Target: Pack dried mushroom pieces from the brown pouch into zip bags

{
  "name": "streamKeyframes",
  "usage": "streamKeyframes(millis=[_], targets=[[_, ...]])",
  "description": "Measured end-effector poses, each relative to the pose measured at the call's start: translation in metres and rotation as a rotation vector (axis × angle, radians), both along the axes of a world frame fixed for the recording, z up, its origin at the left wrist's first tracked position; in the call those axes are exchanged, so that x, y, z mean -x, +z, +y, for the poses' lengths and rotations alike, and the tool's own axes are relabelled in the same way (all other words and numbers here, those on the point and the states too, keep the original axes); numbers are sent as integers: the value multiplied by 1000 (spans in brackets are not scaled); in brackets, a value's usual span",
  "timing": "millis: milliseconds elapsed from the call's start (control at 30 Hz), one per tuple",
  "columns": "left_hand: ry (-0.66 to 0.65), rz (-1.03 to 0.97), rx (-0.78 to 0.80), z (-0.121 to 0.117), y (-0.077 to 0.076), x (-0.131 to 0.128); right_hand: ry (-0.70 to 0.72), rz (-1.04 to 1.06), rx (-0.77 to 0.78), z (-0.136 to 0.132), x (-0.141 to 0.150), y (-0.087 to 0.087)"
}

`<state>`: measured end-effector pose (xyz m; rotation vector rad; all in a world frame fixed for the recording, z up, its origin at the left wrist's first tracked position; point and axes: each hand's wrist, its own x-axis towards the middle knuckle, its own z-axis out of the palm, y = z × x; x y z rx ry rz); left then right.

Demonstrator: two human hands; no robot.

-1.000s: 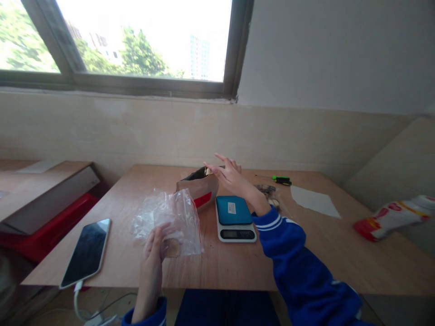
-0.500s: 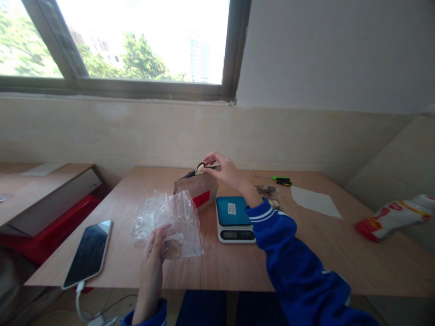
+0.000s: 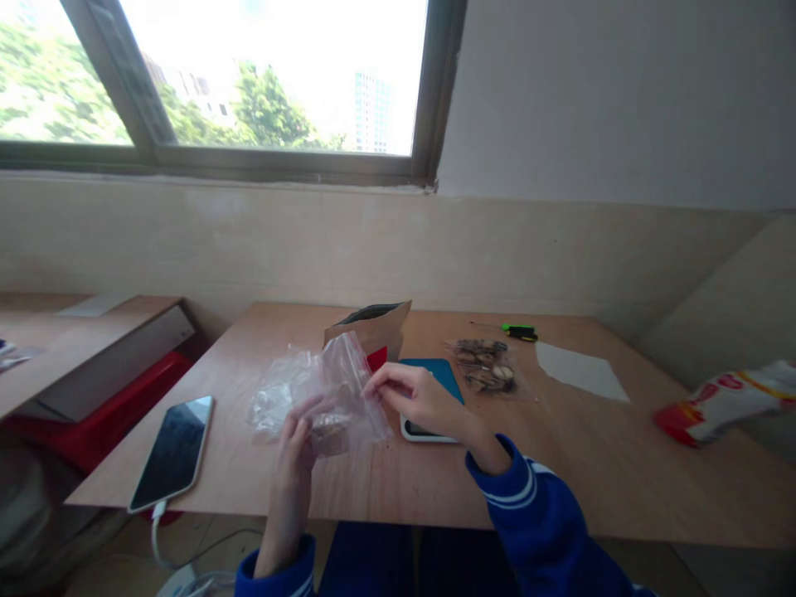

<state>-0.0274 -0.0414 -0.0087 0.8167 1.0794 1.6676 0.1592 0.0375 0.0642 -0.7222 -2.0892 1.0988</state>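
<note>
Metal-framed sliding window (image 3: pixel 279 157), bright daylight, trees and buildings outside. Wall (image 3: pixel 597 99) gray above, beige tile (image 3: pixel 261 240) below. Wooden desk (image 3: pixel 560 464); second wood-topped desk (image 3: pixel 105 332) at left, red stool (image 3: pixel 124 406) under it. Tan floor (image 3: pixel 118 551).

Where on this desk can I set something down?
The desk is barest right of the right sleeve, between the sheet, the bottle and the front edge. A smaller patch lies between the phone and left hand. It's crowded mid-desk, where the clear bag, scale, paper bag and right hand bunch up.
</note>
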Motion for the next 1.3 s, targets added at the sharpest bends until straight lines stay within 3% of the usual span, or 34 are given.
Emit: streamKeyframes(millis=[133, 267, 367, 467, 600, 700, 833, 967, 1033, 1133, 1200, 1300], targets=[[2, 109, -20, -3, -3, -12, 27, -138, 116, -8, 7, -18], [126, 260, 20, 0, -10, -18, 51, -188, -16, -11, 17, -31], [93, 325, 1, 4, -12, -21, 32, -177, -111, -15, 22, -39], [63, 323, 43, 7, -14, -20, -29, -185, -91, -19, 18, -41], [283, 374, 93, 6, -12, -9, -91, -179, 44, -18, -1, -28], [470, 442, 88, 1, -8, 7, -117, -153, 20, -7, -17, -8], [621, 417, 98, 3, -1, 38, -285, -8, -166, 25, -24, 26], [704, 443, 133, 30, 1, 75, -433, 125, -446, 70, -11, 49], [632, 533, 171, 49, -1, 92, -452, 82, -546, 89, -3, 50], [554, 821, 418, 70, -6, 105, -420, -76, -630, 108, 3, 40], [654, 927, 504, 75, -7, 106, -394, -124, -658, 112, 2, 30], [838, 1130, 402, 72, -7, 96, -389, -75, -643, 110, -1, 19]])
